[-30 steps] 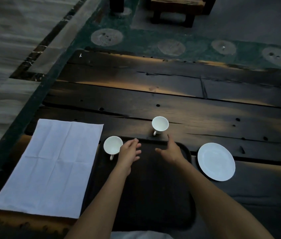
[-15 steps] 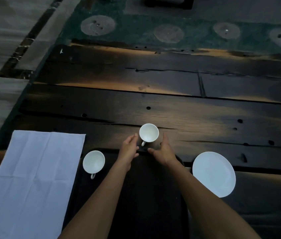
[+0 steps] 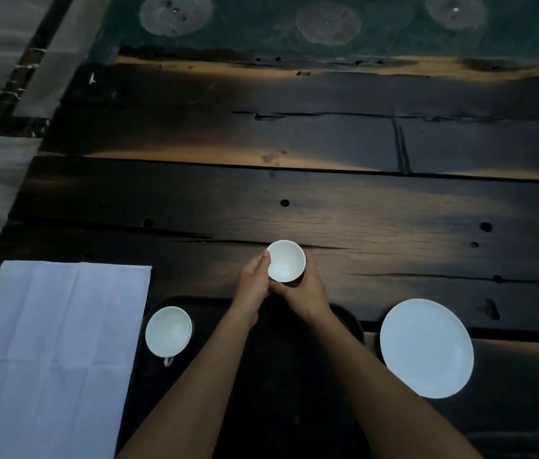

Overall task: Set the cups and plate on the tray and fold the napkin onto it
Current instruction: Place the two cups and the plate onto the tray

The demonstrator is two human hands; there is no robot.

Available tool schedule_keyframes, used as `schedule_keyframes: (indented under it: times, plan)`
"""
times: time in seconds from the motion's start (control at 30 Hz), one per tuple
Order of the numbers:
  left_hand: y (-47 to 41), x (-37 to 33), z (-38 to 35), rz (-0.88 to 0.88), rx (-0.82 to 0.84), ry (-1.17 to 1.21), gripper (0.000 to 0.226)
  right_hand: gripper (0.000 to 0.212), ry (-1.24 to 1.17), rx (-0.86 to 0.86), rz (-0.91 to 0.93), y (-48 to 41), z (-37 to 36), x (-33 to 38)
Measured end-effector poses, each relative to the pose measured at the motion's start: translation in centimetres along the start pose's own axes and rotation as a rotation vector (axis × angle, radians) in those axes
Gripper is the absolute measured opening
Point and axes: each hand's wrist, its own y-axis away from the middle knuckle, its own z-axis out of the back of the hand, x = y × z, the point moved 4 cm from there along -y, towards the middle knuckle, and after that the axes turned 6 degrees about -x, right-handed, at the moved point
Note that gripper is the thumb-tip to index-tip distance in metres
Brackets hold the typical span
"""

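Note:
A small white cup point(image 3: 286, 260) stands on the dark wooden table just beyond the far edge of the black tray point(image 3: 294, 376). My left hand point(image 3: 255, 282) and my right hand point(image 3: 304, 289) wrap around it from both sides, fingers touching its wall. A second white cup point(image 3: 168, 331) sits at the tray's far left corner, its handle pointing toward me. The white plate point(image 3: 426, 347) lies on the table to the right of the tray. The unfolded white napkin point(image 3: 49, 352) lies flat to the left of the tray.
The table point(image 3: 327, 210) is made of dark planks with cracks and knot holes and stretches far ahead. Its left edge runs diagonally past the napkin. Beyond the far edge lies a green floor with pale round patches point(image 3: 175, 14).
Both hands moved forward from above the tray and closed around the far cup. The view tilted down and moved closer to the table.

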Motion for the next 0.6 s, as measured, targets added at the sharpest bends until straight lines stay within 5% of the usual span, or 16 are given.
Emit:
schedule_keyframes:
  times: [0.37,0.6]
  plan:
    - [1.6,1.3,-0.2,0.057,0.031,0.061,0.040,0.075,-0.054,-0.007,-0.074,0.8,0.2,0.1]
    - [4.8,3.3,-0.4,0.073,0.040,0.143,0.025,0.075,-0.030,0.009,-0.014,2.8,2.2,-0.7]
